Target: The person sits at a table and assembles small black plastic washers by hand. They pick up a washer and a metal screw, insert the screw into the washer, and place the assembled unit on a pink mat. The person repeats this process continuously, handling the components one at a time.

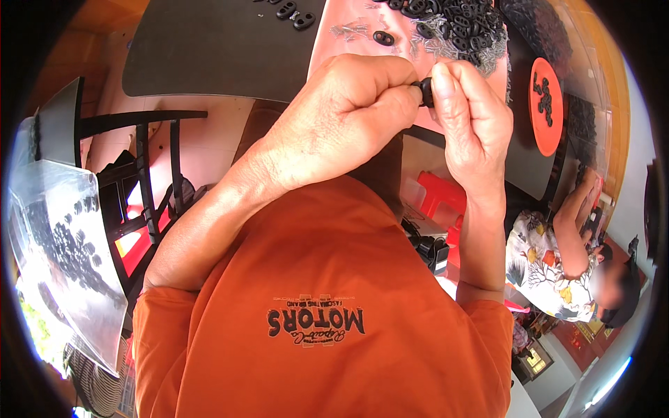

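Over the near edge of the pink sheet (334, 14), my hands meet around a small black plastic piece (426, 92). The fingers of my left hand (355, 111) are curled tight with the thumb against one side of it. From the other side my right hand (470, 115) pinches it between thumb and fingers. Fingers cover most of the piece, so its shape is hard to make out. Beyond my hands lies a heap of black oval cord locks (460, 24) with two holes each. Small metal springs (348, 31) are scattered among and beside them, and one cord lock (383, 37) lies apart.
A dark tabletop (209, 49) extends left, with a few cord locks (296, 17) at its far edge. On the right an orange plate (547, 144) holds black pieces. A clear plastic container (63, 244), a black chair frame (143, 167) and a red stool (442, 191) stand around; another person (550, 244) sits right.
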A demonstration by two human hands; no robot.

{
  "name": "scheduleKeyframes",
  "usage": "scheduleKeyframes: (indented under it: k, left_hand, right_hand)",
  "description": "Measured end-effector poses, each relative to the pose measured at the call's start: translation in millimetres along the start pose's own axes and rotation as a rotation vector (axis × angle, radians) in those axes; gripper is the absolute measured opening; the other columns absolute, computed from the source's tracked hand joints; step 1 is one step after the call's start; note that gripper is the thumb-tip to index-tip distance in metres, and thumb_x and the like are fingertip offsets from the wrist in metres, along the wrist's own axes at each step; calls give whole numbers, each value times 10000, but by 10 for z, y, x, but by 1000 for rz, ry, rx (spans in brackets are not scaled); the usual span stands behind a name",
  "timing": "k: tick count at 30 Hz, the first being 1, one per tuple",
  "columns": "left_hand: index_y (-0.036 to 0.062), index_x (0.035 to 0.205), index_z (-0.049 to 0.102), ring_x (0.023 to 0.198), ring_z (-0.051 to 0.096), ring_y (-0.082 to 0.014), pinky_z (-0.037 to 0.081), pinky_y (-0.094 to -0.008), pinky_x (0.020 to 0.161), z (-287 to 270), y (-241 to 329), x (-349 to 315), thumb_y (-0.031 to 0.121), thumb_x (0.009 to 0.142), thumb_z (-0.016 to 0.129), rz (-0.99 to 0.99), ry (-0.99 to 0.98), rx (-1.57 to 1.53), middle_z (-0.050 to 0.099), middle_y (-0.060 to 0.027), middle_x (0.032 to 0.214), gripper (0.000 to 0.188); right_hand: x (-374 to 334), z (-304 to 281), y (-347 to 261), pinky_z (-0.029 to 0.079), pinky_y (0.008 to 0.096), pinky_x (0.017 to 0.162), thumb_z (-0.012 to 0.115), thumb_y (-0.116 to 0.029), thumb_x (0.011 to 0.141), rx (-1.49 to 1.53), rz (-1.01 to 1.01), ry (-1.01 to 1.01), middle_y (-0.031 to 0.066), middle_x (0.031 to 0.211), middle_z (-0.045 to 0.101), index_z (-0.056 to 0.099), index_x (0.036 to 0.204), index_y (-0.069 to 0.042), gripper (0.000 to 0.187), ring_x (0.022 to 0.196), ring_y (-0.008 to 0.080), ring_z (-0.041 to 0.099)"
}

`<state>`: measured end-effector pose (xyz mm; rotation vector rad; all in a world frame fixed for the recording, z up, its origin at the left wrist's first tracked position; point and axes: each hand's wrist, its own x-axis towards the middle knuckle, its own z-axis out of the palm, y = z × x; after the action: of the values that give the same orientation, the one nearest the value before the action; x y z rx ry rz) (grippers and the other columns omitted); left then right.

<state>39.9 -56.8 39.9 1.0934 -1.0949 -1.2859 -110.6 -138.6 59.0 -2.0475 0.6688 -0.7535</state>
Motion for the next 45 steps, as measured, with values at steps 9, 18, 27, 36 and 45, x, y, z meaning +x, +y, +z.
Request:
scheduleKeyframes:
  k: [9,18,27,36,45]
  left_hand:
    - [0,736,530,577,464,-85,396,-235,536,-8,6,6,125,952,458,-81,-31,-57,478,-17,628,259]
    - [5,754,543,570,453,-75,386,-222,533,3,6,18,146,954,469,-72,-63,-58,487,-9,636,255]
    - [-10,772,622,560,440,-59,341,-197,529,-25,176,50,158,914,498,-183,-10,-108,562,-18,638,253]
    - [-40,850,656,579,499,-49,398,-195,527,-87,188,80,109,917,489,-297,-71,-62,607,-33,672,234]
    - [-24,821,646,555,498,-51,403,-191,519,-25,127,125,118,925,486,-241,-11,-78,604,-32,659,238]
  right_hand:
    - [-4,-20,8,356,258,514,559,-76,942,-6,-20,-13,37,639,444,538,820,36,167,562,101,404]
    - [4,-57,-4,353,255,512,564,-74,939,-28,-35,-25,38,635,440,529,803,31,175,563,103,400]
    - [116,-132,-19,383,287,520,549,-93,952,-68,-149,-65,71,636,443,522,810,32,191,543,172,413]
    - [124,-203,134,332,284,465,526,-103,966,156,11,-190,55,608,399,508,792,23,215,535,101,369]
    - [174,-194,99,378,296,497,546,-87,951,65,-34,-126,69,621,448,531,820,32,178,528,145,431]
